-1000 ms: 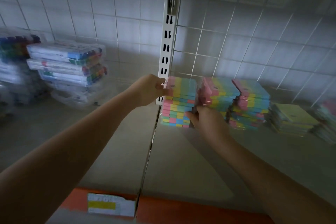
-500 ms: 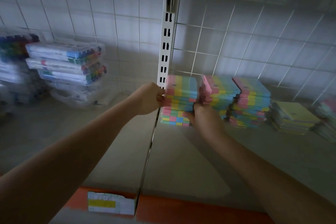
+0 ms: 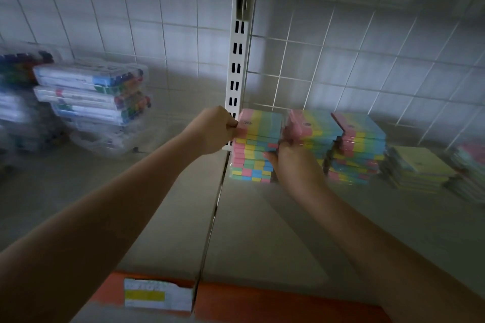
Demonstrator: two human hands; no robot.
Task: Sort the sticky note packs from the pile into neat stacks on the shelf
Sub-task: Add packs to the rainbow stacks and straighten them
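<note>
We see a stack of sticky note packs (image 3: 256,151), striped pink, yellow, green and blue, standing on a grey shelf (image 3: 262,231) just right of a white slotted upright (image 3: 236,71). Our left hand (image 3: 214,130) pinches the top packs at their left edge, fingers curled onto them. Our right hand (image 3: 295,162) grips the right side of the same stack, thumb on the front face and fingers curled out of sight between it and the second stack (image 3: 312,131), which stands just beside it. A third striped stack (image 3: 360,148) touches the second on its right. Further right lies a lower pile of yellow-topped packs (image 3: 417,168), then a blurred pile (image 3: 469,168) at the frame's edge.

On the left section of the shelf, well apart, clear plastic cases (image 3: 91,94) lie stacked, each holding a row of coloured markers. A wire grid backs the shelf. An orange strip (image 3: 275,304) with a price label (image 3: 157,296) runs along the front edge.

Compared with a second ago, both hands stay on the first stack; the right hand has risen slightly, and the stack looks squarer.
</note>
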